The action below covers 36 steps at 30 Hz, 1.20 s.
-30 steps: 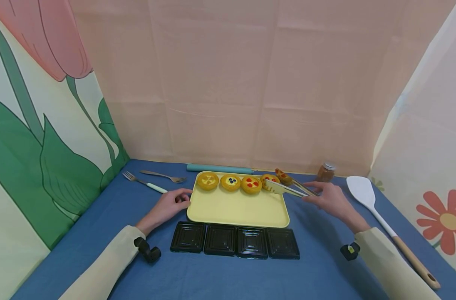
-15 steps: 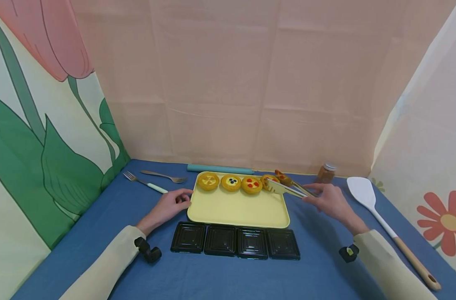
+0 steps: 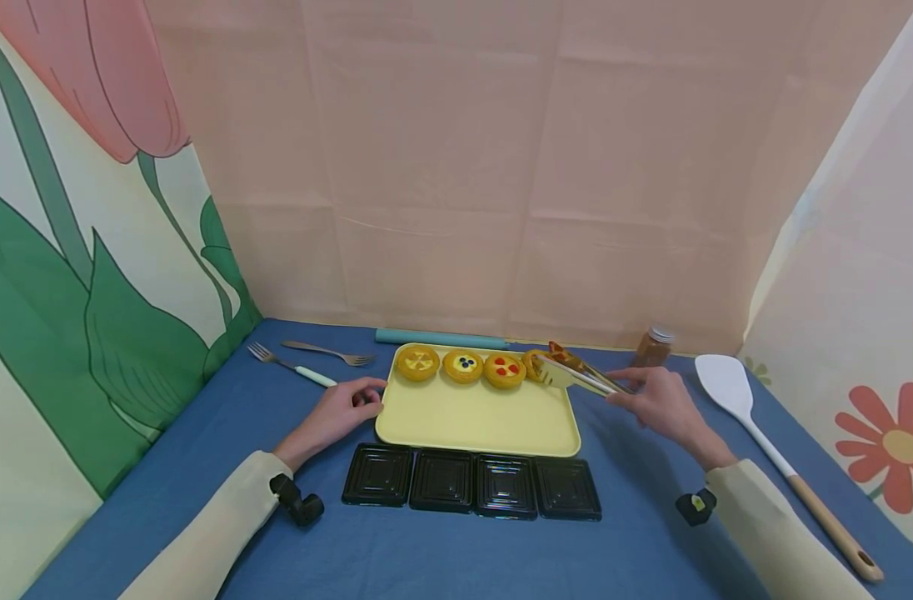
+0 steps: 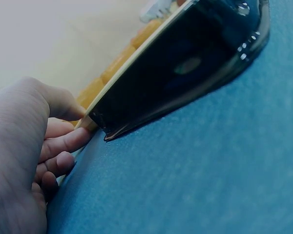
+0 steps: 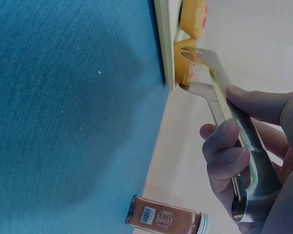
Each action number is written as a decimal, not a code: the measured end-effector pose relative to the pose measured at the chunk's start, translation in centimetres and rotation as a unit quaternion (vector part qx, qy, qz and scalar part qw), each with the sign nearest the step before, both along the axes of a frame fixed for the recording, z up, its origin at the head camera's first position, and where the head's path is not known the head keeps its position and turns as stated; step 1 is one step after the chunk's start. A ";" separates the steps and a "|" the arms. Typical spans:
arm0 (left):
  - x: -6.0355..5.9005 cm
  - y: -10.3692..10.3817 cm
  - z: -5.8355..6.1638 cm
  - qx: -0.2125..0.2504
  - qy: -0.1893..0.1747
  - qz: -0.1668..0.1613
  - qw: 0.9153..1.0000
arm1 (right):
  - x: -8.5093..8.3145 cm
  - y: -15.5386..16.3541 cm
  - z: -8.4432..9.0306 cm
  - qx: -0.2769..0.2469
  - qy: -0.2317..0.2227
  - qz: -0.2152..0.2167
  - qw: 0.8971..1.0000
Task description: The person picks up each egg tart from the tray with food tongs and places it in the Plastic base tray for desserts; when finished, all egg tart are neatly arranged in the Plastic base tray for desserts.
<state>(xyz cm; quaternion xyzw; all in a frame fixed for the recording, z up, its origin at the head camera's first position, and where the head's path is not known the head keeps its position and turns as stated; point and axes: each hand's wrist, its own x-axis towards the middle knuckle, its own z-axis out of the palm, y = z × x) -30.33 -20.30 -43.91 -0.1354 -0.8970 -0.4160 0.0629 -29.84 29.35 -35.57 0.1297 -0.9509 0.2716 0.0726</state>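
Observation:
A yellow tray (image 3: 475,421) bears a row of egg tarts along its far side. From left these are a tart with yellow topping (image 3: 416,363), one with dark berries (image 3: 462,366), one with red pieces (image 3: 505,370), and a partly hidden tart (image 3: 531,363) at the right end. With thumb and fingers my left hand (image 3: 346,410) pinches the tray's left edge. My right hand (image 3: 661,402) holds metal serving tongs (image 5: 256,195). Their two ends stand around the rightmost tart; in the right wrist view one end overlaps it. Whether both ends touch it I cannot tell.
Several black plastic boxes (image 3: 441,481) line the tray's near side. Two forks, one with a pale handle (image 3: 314,376), lie left. Behind the tray is a teal roll (image 3: 441,338). A spice jar (image 3: 652,346) and a white spatula (image 3: 726,387) stand and lie right.
The tong ends have come slightly closer together around the rightmost tart. My left hand and the tray have stayed where they were.

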 end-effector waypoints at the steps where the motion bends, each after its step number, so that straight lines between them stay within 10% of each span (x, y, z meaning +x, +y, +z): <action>1: 0.0 0.0 0.0 -0.001 0.000 0.000 1.000 | 0.0 0.0 0.0 -0.001 -0.001 0.000 1.000; 36: 0.0 0.0 0.0 0.000 -0.011 -0.004 1.000 | 3.2 0.8 1.0 -0.004 0.037 -0.014 0.999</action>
